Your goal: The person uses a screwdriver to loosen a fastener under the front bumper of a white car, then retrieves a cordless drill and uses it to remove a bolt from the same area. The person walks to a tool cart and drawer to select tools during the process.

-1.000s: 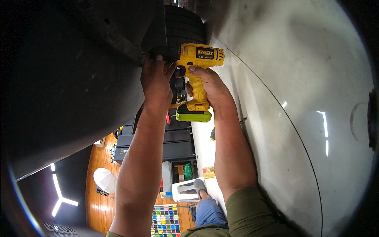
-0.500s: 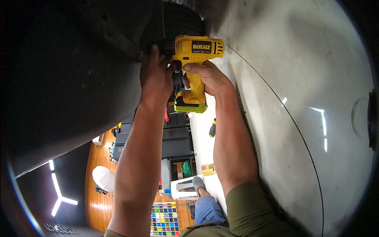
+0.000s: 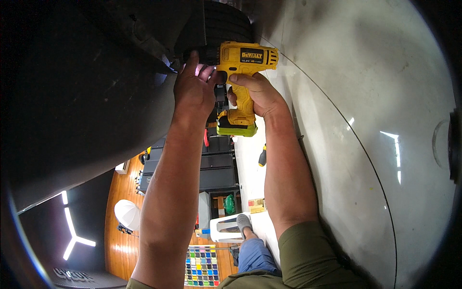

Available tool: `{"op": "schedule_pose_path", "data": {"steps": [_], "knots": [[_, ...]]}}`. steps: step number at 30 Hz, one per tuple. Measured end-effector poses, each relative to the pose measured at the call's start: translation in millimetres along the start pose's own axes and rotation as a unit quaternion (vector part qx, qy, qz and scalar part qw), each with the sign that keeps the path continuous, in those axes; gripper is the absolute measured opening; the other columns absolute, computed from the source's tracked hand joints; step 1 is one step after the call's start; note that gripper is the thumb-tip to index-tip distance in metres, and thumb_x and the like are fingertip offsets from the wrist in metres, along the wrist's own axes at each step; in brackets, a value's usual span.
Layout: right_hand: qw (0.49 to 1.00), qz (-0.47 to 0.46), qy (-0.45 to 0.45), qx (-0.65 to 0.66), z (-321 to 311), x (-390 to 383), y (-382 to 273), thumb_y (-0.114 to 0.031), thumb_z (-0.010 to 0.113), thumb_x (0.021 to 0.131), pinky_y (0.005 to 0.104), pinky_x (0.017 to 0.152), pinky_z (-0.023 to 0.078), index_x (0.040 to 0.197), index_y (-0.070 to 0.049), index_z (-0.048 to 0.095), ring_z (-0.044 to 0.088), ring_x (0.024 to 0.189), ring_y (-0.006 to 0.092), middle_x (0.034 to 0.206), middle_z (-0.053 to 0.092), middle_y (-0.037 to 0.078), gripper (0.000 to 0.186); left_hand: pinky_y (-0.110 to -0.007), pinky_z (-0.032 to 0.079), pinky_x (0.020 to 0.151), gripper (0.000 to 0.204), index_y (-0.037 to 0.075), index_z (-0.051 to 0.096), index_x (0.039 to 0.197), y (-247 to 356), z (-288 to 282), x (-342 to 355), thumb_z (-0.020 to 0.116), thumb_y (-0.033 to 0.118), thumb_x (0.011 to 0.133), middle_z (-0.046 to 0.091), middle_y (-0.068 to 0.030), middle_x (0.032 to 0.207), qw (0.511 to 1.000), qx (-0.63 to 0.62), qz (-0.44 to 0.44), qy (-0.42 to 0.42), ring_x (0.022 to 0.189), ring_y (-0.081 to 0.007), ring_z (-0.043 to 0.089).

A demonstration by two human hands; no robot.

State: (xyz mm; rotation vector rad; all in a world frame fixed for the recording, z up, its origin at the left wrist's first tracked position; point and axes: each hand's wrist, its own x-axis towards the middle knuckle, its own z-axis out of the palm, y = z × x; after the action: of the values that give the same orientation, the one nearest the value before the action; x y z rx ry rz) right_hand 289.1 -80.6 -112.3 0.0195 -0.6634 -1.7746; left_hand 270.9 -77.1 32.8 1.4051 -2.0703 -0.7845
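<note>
A yellow and black cordless drill (image 3: 243, 55) lies level across my view, its front end pointing left at a dark body panel (image 3: 106, 96). My right hand (image 3: 262, 91) wraps round its grip, the thumb lying over the side. Below the grip sits a black battery with a bright yellow-green base (image 3: 236, 130). My left hand (image 3: 195, 86) is closed about the black chuck (image 3: 207, 55), with a finger stretched along it. Light from the drill glows on those fingers and on the panel edge. The drill's tip is hidden behind the hand and in shadow.
A dark tyre (image 3: 226, 24) stands just beyond the drill. Pale glossy floor (image 3: 356, 159) spreads on the right, with a yellow and black tool handle (image 3: 263, 155) on it. Black cabinets (image 3: 216, 173), a white stool (image 3: 226, 229) and a person's shoe (image 3: 244, 224) show below.
The drill's light has come on, brightening my left fingers and the panel edge. Drill and hands sit slightly farther right in view, both holds unchanged.
</note>
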Motion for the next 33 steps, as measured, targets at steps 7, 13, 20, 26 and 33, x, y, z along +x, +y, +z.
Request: {"op": "schedule_pose_path", "data": {"steps": [7, 13, 20, 26, 33], "knots": [[1.000, 0.005, 0.026, -0.001, 5.8, -3.7, -1.6, -0.016, 0.071, 0.078, 0.0281, 0.048, 0.047, 0.101, -0.004, 0.058, 0.058, 0.054, 0.0155, 0.079, 0.062, 0.006, 0.028, -0.043, 0.035, 0.101, 0.063, 0.000, 0.016, 0.140, -3.2, -5.2, 4.2, 0.051, 0.027, 0.094, 0.037, -0.0216, 0.134, 1.000, -0.006, 0.006, 0.004, 0.121, -0.0314, 0.043], [1.000, -0.004, 0.011, 0.008, 2.6, -3.4, -1.8, -0.016, 0.071, 0.077, 0.0275, 0.047, 0.047, 0.102, -0.004, 0.057, 0.058, 0.053, 0.0153, 0.081, 0.062, 0.005, 0.030, -0.041, 0.037, 0.101, 0.064, 0.000, 0.015, 0.140, -4.8, -0.8, 3.2, 0.051, 0.026, 0.094, 0.036, -0.0220, 0.134, 1.000, -0.006, 0.012, 0.008, 0.120, -0.0316, 0.044], [1.000, 0.000, 0.000, 0.013, 0.2, -0.5, 0.1, -0.016, 0.071, 0.078, 0.0274, 0.048, 0.048, 0.102, -0.004, 0.058, 0.059, 0.055, 0.0150, 0.084, 0.062, 0.005, 0.031, -0.039, 0.038, 0.101, 0.061, 0.001, 0.017, 0.139, -4.1, -1.0, 5.4, 0.052, 0.022, 0.094, 0.037, -0.0215, 0.133, 0.999, -0.023, 0.004, 0.033, 0.122, -0.0313, 0.043], [1.000, 0.001, 0.014, 0.004, 0.8, -1.5, -0.8, -0.017, 0.071, 0.078, 0.0273, 0.048, 0.048, 0.102, -0.004, 0.058, 0.059, 0.055, 0.0151, 0.083, 0.062, 0.006, 0.030, -0.039, 0.037, 0.103, 0.059, 0.002, 0.017, 0.139, -3.1, 2.4, 1.3, 0.052, 0.020, 0.094, 0.037, -0.0216, 0.132, 0.999, -0.027, 0.015, 0.018, 0.123, -0.0313, 0.043], [1.000, -0.003, 0.005, 0.014, -0.5, -0.1, 2.4, -0.017, 0.070, 0.079, 0.0269, 0.047, 0.047, 0.100, -0.003, 0.058, 0.059, 0.054, 0.0148, 0.079, 0.062, 0.006, 0.028, -0.039, 0.036, 0.104, 0.059, 0.003, 0.017, 0.139, 0.9, 7.6, -4.7, 0.052, 0.017, 0.094, 0.037, -0.0210, 0.133, 0.999, -0.034, 0.009, 0.036, 0.123, -0.0315, 0.042]]}}
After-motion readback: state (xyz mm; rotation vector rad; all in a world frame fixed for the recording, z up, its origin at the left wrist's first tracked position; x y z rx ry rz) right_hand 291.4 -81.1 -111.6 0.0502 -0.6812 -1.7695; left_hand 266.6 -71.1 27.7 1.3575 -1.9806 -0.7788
